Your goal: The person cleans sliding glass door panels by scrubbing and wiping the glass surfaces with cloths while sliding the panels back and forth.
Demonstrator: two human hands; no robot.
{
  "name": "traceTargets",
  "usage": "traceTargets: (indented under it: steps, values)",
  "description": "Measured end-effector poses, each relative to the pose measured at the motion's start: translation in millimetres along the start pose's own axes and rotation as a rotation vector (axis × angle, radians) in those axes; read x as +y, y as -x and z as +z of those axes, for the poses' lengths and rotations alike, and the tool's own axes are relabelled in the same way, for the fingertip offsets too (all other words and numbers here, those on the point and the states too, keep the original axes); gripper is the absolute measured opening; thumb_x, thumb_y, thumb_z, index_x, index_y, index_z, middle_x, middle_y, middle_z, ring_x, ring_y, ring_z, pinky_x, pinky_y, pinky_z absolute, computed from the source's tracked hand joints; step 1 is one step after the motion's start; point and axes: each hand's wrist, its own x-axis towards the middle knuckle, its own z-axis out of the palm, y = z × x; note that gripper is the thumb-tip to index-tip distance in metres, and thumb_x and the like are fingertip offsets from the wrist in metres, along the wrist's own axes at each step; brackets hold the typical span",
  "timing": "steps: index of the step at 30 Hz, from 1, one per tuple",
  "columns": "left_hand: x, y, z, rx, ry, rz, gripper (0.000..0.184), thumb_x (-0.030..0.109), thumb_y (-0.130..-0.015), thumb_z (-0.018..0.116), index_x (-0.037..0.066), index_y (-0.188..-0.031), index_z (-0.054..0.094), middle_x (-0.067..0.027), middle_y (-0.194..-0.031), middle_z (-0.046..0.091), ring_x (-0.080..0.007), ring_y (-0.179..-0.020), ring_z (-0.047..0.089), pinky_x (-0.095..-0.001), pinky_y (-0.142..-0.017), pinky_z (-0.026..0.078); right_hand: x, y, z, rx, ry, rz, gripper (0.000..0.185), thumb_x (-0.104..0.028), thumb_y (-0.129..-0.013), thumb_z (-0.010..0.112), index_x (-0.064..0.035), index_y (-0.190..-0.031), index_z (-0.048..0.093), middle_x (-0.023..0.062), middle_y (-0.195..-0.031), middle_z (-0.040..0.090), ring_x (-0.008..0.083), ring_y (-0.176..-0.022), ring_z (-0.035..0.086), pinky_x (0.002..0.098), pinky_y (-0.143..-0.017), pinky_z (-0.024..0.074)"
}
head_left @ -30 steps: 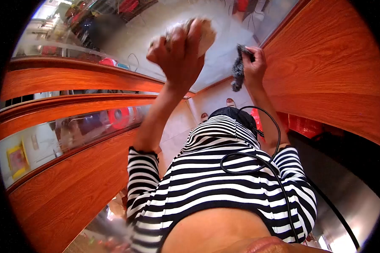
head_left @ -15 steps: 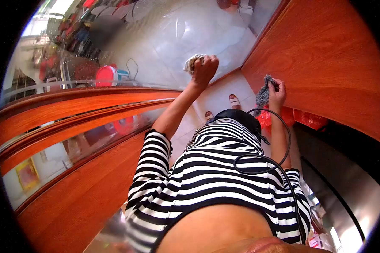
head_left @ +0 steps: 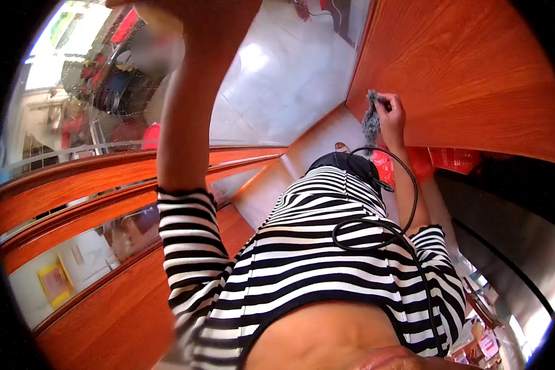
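At two o'clock, the right hand (head_left: 393, 116) has its grip pinched on a fuzzy grey cloth (head_left: 370, 123). At eleven, the left hand (head_left: 213, 13) is partly cut off before the glass pane (head_left: 265, 86); I can't tell its grip.

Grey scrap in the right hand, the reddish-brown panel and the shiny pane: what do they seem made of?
Grey scrap: likely fuzzy, matte fabric, from its shaggy, speckled surface; perhaps a wiry scourer. Reddish-brown panel: satin wood or wood-look laminate, from its grain lines. Shiny pane: probably smooth glass, from its bright highlight; clear or mirrored, I can't tell.
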Motion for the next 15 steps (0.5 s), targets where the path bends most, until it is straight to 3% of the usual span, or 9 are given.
traceTargets:
  steps: [3,7,9,10,12,15]
  values:
    - [24.6,-32.8,-13.0,-0.375,0.113,-0.062,0.035,0.021,-0.084,0.057,0.016,-0.118,0.056,-0.0050,-0.104,0.056,-0.0254,-0.081,0.055,-0.0448,-0.073,0.042,-25.4,-12.0,3.5,0.035,-0.073,-0.008,0.014,-0.007,-0.081,0.064,-0.0014,-0.094,0.061,0.0090,-0.090,0.062,0.0201,-0.082,0.060,0.0304,-0.073,0.0473]
    - [104.8,98.1,56.5,-0.255,0.317,-0.109,0.026,0.027,-0.083,0.054,0.021,-0.108,0.056,-0.0006,-0.105,0.052,-0.0244,-0.088,0.050,-0.0458,-0.070,0.037,-15.3,-0.1,3.1,0.061,-0.053,0.031,0.013,-0.007,-0.082,0.064,-0.0012,-0.093,0.062,0.0078,-0.090,0.061,0.0181,-0.082,0.059,0.0294,-0.073,0.0468]
    - [129.1,182.1,68.7,-0.107,0.118,0.270,0.020,0.029,-0.076,0.058,0.021,-0.095,0.053,0.0002,-0.091,0.048,-0.0226,-0.083,0.047,-0.0441,-0.064,0.034,-4.3,14.6,-3.1,0.066,0.033,0.057,0.013,-0.007,-0.082,0.064,-0.0010,-0.093,0.061,0.0072,-0.090,0.061,0.0171,-0.082,0.059,0.0291,-0.073,0.0467]
    - [131.4,209.1,52.2,-0.265,0.142,0.372,0.019,0.027,-0.073,0.061,0.018,-0.087,0.053,0.0003,-0.079,0.048,-0.0200,-0.075,0.047,-0.0417,-0.058,0.035,-0.5,21.2,-5.7,0.074,0.022,0.053,0.013,-0.006,-0.082,0.064,-0.0012,-0.093,0.061,0.0070,-0.090,0.061,0.0170,-0.082,0.059,0.0291,-0.073,0.0467]
    - [153.0,274.8,47.6,-0.507,0.309,0.400,0.013,0.024,-0.068,0.062,0.016,-0.078,0.055,0.0020,-0.073,0.049,-0.0180,-0.073,0.051,-0.0390,-0.058,0.038,10.4,30.2,-19.0,0.105,-0.009,0.032,0.013,-0.005,-0.082,0.064,-0.0017,-0.093,0.061,0.0067,-0.090,0.060,0.0168,-0.081,0.058,0.0290,-0.072,0.0467]
    - [169.9,332.3,33.0,-0.773,0.331,0.498,0.005,0.021,-0.070,0.060,0.017,-0.070,0.058,0.0022,-0.069,0.053,-0.0158,-0.074,0.057,-0.0353,-0.058,0.043,9.3,49.3,-40.9,0.120,0.012,0.206,0.014,-0.004,-0.081,0.064,-0.0021,-0.094,0.061,0.0061,-0.090,0.060,0.0168,-0.081,0.058,0.0290,-0.072,0.0467]
